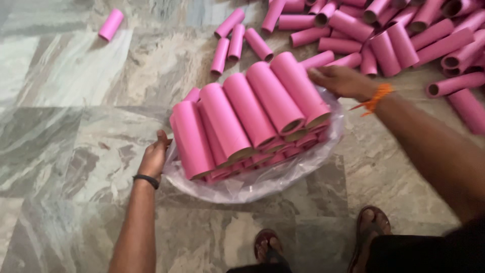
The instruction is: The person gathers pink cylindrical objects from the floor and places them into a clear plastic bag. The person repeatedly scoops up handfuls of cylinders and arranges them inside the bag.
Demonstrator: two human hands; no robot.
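Observation:
A stack of pink cardboard tubes [252, 114] lies in rows inside a clear plastic bag [262, 182] on the marble floor. My left hand [155, 155], with a black wristband, presses against the left end of the stack at the bag's edge. Over at the stack's far right side, my right hand [339, 81], with an orange thread at the wrist, rests fingers-down against the rightmost top tube [300, 88]. Whether either hand grips a tube or only touches the stack is not visible.
Many loose pink tubes [394, 35] are heaped on the floor at the upper right, a few [230, 43] lie behind the stack, and one [111, 24] sits alone at the upper left. My sandalled feet [371, 227] stand at the bottom edge.

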